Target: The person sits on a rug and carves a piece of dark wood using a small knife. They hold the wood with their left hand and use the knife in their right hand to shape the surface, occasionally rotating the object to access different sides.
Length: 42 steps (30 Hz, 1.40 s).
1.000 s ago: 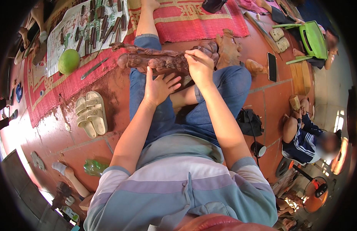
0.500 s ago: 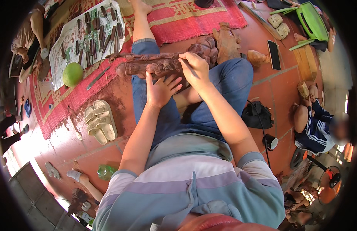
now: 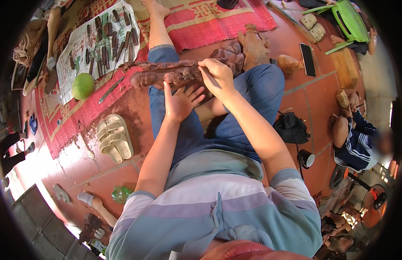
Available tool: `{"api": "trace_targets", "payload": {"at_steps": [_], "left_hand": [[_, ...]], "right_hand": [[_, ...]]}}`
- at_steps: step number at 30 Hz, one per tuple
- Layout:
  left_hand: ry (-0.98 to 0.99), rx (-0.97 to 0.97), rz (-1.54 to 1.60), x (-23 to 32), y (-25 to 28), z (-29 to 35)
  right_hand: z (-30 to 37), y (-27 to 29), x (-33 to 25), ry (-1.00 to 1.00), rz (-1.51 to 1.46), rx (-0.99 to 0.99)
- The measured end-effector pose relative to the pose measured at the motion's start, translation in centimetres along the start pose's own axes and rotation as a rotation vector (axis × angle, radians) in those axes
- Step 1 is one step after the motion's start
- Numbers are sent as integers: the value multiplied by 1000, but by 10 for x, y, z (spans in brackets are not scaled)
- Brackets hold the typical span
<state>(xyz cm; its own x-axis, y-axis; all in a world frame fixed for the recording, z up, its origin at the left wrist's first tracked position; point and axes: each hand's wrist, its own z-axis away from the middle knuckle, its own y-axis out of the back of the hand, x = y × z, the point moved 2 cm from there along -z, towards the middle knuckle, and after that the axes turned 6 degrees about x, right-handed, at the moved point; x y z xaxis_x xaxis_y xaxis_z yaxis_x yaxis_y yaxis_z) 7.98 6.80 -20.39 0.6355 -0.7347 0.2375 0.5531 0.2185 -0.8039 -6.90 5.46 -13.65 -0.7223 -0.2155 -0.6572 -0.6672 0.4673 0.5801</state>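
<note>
A reddish-brown wooden figure carving (image 3: 151, 78) lies across my lap, its surface cut in deep relief. My left hand (image 3: 180, 105) rests against its near side, thumb up on the wood and the other fingers spread. Over the carving's right half, my right hand (image 3: 218, 78) is closed in a pinch, fingertips close to the wood. Whatever it pinches is hidden by the fingers. Beyond the right end stand a rounded dark wood piece (image 3: 229, 54) and a paler carved block (image 3: 253, 47).
Many dark-handled carving tools (image 3: 106, 41) lie on a printed sheet at far left. Near them are a green round fruit (image 3: 83, 86), a long blade (image 3: 110, 90) and beige sandals (image 3: 115, 138). To the right are a phone (image 3: 308, 60), black bag (image 3: 291, 127), cup (image 3: 306, 159) and seated person (image 3: 354, 138).
My right hand has shifted slightly left along the carving, still pinched. My left hand stays in place with its fingers spread.
</note>
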Motion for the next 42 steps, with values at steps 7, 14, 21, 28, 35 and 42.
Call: {"api": "trace_targets", "payload": {"at_steps": [7,14,21,28,35,42], "left_hand": [[-18,-1,6,-2,0,0],[-26,-25,5,1,1,1],[-28,-18,-39,0,1,0],[-27,-25,-18,0,4,-2],[-25,5,-22,-1,0,0],[-25,-1,-14,0,2,-1]], "right_hand": [[-10,1,20,-135,-165,19],[-30,22,26,-143,-84,-29],[-27,19,26,-126,-192,-31],[-29,8,26,-69,-111,-64],[-18,-2,-2,-55,23,-7],[-23,-4,0,-113,6,8]]}}
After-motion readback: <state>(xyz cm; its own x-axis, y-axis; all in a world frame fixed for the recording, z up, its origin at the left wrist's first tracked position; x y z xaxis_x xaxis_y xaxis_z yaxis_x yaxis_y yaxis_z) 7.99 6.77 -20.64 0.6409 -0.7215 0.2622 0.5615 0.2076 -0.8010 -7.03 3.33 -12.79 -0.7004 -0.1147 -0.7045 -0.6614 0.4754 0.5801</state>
